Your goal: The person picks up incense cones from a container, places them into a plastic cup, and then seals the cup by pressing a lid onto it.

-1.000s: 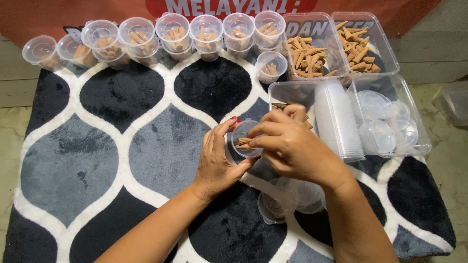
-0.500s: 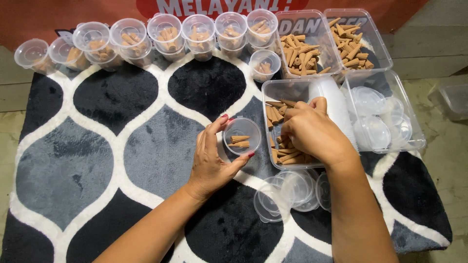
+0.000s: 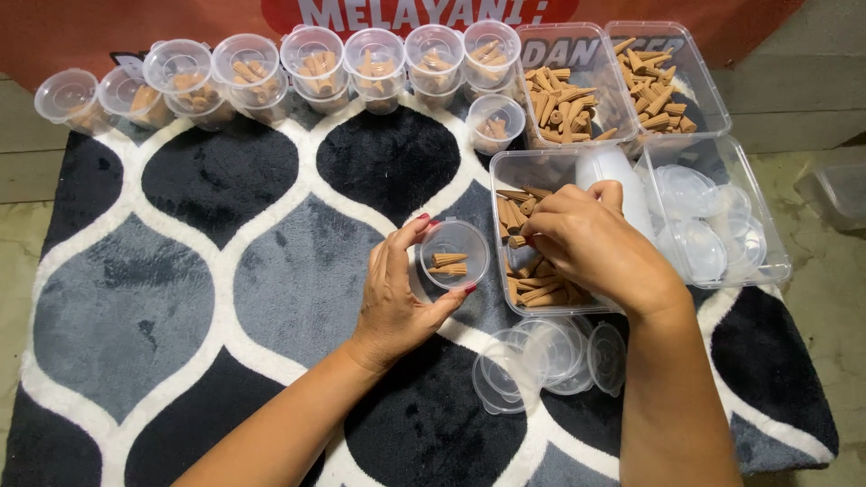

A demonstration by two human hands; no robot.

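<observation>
Left hand [image 3: 394, 290] round small cup [image 3: 454, 254]; right hand [image 3: 591, 243] among brown sticks [image 3: 534, 290]

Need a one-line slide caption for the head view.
Left hand holds a small clear cup; right hand reaches into a tray of brown cones.

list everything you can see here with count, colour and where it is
small cup: one, clear, a few brown cones inside, held in left hand
filled cups: about ten, clear, row along far edge of rug
cone tubs: two, clear, brown cones, far right
near tub: one, clear, brown cones, under right hand
lid tub: one, clear, holds clear lids, right
loose lids: several, clear, on rug by right forearm
rug: one, black, grey and white
left hand: grips small cup
right hand: fingers in near tub
</observation>
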